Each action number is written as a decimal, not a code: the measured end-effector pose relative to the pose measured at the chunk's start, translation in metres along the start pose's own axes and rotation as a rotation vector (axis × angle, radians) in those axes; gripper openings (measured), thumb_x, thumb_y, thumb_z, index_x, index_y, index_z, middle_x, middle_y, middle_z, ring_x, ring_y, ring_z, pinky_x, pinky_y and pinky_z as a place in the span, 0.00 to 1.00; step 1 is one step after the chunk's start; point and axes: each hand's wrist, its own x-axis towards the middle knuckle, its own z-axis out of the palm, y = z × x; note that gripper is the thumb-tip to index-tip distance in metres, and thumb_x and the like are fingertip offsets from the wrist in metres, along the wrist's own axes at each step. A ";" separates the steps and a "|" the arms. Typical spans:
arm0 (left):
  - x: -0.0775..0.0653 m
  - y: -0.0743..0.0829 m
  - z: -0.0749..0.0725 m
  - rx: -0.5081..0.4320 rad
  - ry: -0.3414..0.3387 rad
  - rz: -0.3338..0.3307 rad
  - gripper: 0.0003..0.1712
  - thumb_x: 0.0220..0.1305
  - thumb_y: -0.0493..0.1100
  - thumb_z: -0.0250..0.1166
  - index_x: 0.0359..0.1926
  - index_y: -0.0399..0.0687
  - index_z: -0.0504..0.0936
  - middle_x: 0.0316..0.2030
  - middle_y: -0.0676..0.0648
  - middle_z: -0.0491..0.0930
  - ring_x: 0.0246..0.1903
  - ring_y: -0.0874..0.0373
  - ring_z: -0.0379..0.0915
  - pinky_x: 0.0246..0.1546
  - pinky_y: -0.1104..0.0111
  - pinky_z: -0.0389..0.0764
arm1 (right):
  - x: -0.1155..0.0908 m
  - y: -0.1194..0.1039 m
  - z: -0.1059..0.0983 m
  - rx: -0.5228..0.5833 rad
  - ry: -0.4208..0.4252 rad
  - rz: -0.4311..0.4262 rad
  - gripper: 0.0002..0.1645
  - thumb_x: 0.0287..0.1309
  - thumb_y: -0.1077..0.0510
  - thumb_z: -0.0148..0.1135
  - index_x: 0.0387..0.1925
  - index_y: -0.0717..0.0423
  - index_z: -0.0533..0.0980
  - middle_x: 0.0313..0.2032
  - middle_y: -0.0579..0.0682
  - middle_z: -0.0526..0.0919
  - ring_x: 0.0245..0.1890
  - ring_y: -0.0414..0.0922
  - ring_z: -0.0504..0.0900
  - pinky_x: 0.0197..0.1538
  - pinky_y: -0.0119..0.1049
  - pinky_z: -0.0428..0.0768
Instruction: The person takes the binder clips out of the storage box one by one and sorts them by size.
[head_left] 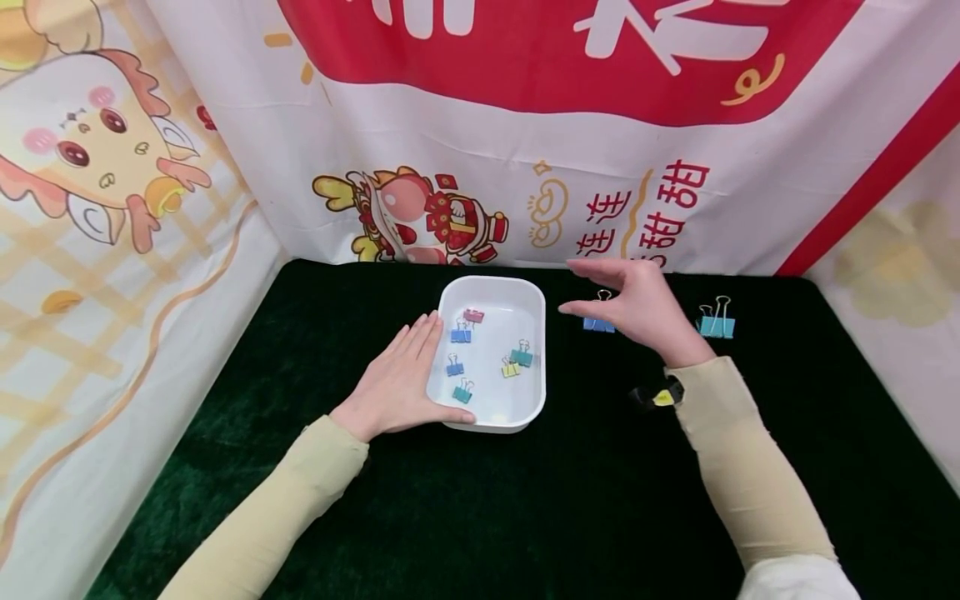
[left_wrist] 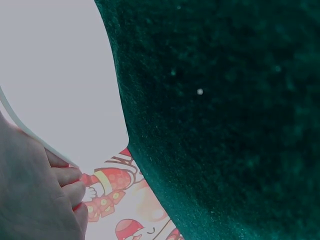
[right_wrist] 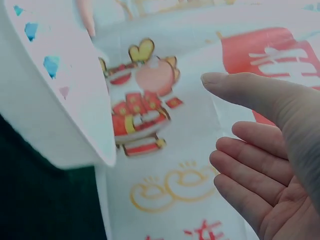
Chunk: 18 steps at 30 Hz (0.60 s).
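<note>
A white plastic box [head_left: 487,417] holds several small binder clips: blue clips [head_left: 461,333], teal clips [head_left: 522,357], a yellow clip [head_left: 511,368] and a pinkish-red clip [head_left: 473,316]. My left hand [head_left: 397,375] rests against the box's left side with straight fingers, its thumb along the near edge. In the left wrist view, fingers [left_wrist: 70,182] touch the white wall. To the right of the box, my right hand [head_left: 637,304] hangs with thumb and fingers spread apart and nothing between them. Behind it, partly hidden, stands a larger blue binder clip [head_left: 598,323].
A large light-blue binder clip [head_left: 717,325] stands right of the right hand, with another clip's handle partly visible beside it. Dark green cloth [head_left: 585,500] covers the table. A printed fabric backdrop [head_left: 480,142] rises at the table's far edge and on both sides.
</note>
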 end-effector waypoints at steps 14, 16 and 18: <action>0.000 -0.001 0.001 -0.018 -0.003 -0.005 0.80 0.43 0.89 0.60 0.82 0.46 0.40 0.81 0.48 0.36 0.78 0.55 0.28 0.76 0.57 0.38 | 0.012 -0.005 0.064 0.027 -0.149 -0.053 0.35 0.49 0.48 0.82 0.60 0.51 0.82 0.57 0.48 0.84 0.59 0.47 0.80 0.61 0.50 0.78; 0.001 -0.002 0.002 -0.014 -0.002 -0.007 0.80 0.42 0.89 0.59 0.82 0.46 0.40 0.81 0.49 0.36 0.78 0.56 0.28 0.76 0.57 0.37 | 0.014 -0.006 0.071 0.001 -0.176 -0.060 0.35 0.50 0.48 0.82 0.60 0.51 0.82 0.57 0.49 0.84 0.59 0.48 0.80 0.60 0.50 0.79; 0.001 -0.002 0.002 -0.012 -0.002 -0.003 0.80 0.42 0.89 0.59 0.82 0.46 0.40 0.81 0.49 0.36 0.78 0.56 0.28 0.76 0.57 0.37 | 0.015 -0.007 0.078 -0.023 -0.204 -0.063 0.35 0.50 0.47 0.82 0.60 0.51 0.82 0.57 0.49 0.84 0.59 0.48 0.80 0.60 0.49 0.79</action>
